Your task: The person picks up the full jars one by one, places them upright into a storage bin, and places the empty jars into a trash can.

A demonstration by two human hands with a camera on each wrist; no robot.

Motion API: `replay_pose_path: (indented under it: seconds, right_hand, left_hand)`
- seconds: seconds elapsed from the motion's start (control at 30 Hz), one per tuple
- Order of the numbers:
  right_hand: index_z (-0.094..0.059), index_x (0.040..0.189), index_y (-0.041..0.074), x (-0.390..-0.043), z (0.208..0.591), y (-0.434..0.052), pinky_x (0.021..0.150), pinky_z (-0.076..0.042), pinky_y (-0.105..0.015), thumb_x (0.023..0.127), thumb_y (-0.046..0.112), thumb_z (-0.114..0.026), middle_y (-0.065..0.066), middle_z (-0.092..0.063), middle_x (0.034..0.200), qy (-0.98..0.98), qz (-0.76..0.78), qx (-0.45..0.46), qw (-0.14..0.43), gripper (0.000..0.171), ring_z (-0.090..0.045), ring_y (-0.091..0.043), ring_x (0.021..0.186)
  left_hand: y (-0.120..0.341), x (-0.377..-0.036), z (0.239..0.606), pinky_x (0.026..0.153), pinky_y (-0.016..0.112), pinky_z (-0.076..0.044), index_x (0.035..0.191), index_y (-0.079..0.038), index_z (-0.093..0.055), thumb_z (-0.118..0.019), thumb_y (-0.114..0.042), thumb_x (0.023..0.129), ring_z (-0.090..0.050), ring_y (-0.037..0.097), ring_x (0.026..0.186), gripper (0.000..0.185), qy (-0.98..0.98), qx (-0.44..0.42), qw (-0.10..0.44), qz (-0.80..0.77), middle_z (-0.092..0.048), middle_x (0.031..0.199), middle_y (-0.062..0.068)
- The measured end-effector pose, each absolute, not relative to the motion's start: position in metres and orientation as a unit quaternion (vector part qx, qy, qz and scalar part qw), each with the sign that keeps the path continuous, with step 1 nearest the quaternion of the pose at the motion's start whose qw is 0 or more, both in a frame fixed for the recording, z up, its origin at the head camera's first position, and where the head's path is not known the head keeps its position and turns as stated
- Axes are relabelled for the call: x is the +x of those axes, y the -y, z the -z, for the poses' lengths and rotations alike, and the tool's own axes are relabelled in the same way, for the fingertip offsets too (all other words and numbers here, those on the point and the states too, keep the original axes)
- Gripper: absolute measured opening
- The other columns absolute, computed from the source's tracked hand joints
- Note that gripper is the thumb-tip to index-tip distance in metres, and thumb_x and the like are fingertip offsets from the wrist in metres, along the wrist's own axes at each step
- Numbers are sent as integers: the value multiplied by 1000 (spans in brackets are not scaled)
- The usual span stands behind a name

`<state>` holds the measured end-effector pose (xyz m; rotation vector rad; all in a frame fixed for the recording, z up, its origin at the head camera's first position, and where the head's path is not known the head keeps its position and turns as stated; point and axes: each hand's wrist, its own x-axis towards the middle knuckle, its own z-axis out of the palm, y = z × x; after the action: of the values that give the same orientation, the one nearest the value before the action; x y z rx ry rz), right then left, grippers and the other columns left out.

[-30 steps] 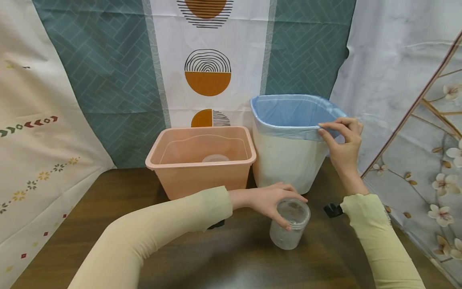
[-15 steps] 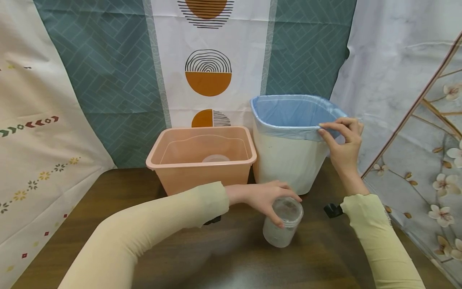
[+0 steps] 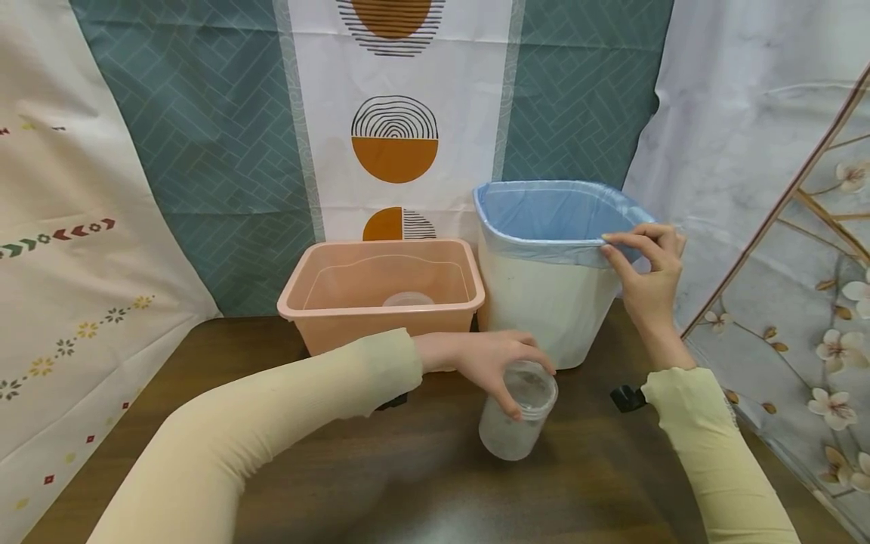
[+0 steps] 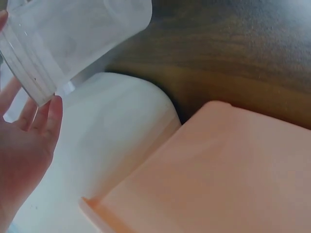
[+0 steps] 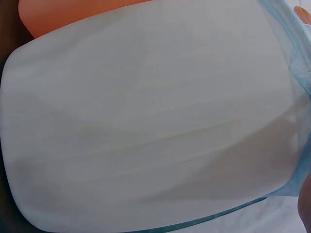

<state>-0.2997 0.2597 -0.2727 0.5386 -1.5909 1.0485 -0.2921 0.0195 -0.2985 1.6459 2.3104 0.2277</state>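
My left hand grips a clear plastic jar around its rim, fingers on the far side and thumb on the near side. The jar tilts a little in front of the bins; whether its base touches the table I cannot tell. In the left wrist view the fingertips lie against the rim of the jar. With thumb and fingertips my right hand pinches the blue liner bag at the front right rim of a white trash bin. Mostly the bin's wall fills the right wrist view.
A pink plastic tub stands left of the white bin, close beside it. Inside it a clear round container shows partly above the front rim. Both stand at the back of the brown wooden table, before a patterned curtain.
My left hand has moved left and slightly up in the head view, carrying the jar toward the pink tub's side. The right hand still pinches the liner at the bin's rim.
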Motion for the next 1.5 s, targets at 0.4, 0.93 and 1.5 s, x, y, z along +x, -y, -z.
replay_pose_path:
  seconds: [0.4, 0.93, 1.5]
  right_hand:
    - [-72, 91, -13, -300, 274, -260, 96, -21, -25, 80, -12, -72, 23, -50, 99, 673, -446, 222, 547, 11, -37, -2, 100]
    - [-73, 91, -12, -300, 275, -260, 96, -21, -25, 81, -10, -73, 23, -50, 98, 672, -449, 219, 547, 10, -37, -2, 100]
    - [-73, 92, -10, -304, 276, -262, 96, -22, -25, 81, -10, -73, 22, -51, 97, 673, -453, 213, 544, 11, -37, -2, 101]
  left_hand:
    - [-6, -296, 276, 102, 27, -40, 146, -30, -47, -80, -40, 80, -41, 12, 128, 74, -799, 572, 172, -65, -45, 142, 0]
    - [15, -296, 235, 97, 35, -47, 144, -28, -49, -79, -20, 81, -36, 20, 132, 70, -805, 547, 217, -79, -40, 145, 1]
    - [20, -296, 182, 106, 39, -40, 144, -35, -47, -78, -27, 81, -39, 18, 133, 71, -825, 532, 188, -31, -39, 149, -4]
